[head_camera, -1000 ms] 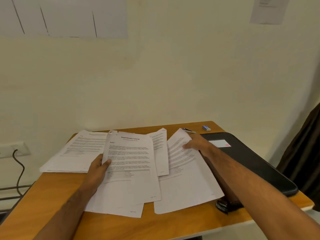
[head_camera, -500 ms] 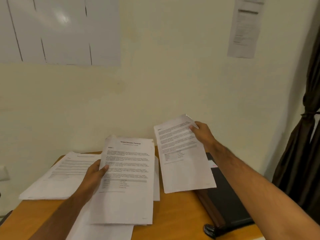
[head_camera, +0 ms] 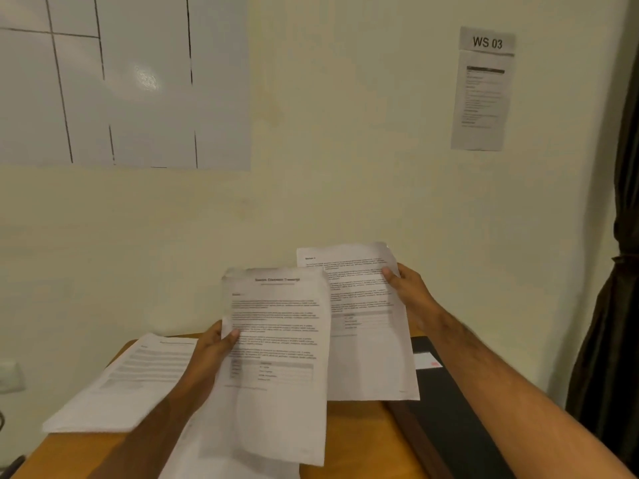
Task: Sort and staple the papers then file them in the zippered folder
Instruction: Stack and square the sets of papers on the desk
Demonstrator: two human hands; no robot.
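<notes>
Left hand (head_camera: 211, 354): grips a printed sheet (head_camera: 276, 357) by its left edge, thumb on the front face, fingers behind; the sheet is lifted off the table and stands nearly upright.
Right hand (head_camera: 409, 292): pinches a second sheet (head_camera: 366, 326) near its upper right edge, thumb on the front; this sheet is also raised and sits a little higher than the one in the left hand.
Overlap: the left hand's sheet lies in front of the second sheet's left edge, so the two pages touch or nearly touch there; which, cannot be told.
Paper pile (head_camera: 128, 382): lies flat on the table to the left of the left hand, printed side up.
Loose pages (head_camera: 221, 454): lie on the table under the left forearm, partly covered by the held sheet.
Folder (head_camera: 460, 413): black, flat on the table below the right forearm, with a white label (head_camera: 423, 360) near its far end; whether its zipper is closed cannot be told.
Table (head_camera: 359, 440): wooden, set against a pale wall.
Wall notice (head_camera: 484, 91): hangs above the right hand and reads "WS 03".
Curtain (head_camera: 619, 305): dark, hangs to the right of the right arm.
</notes>
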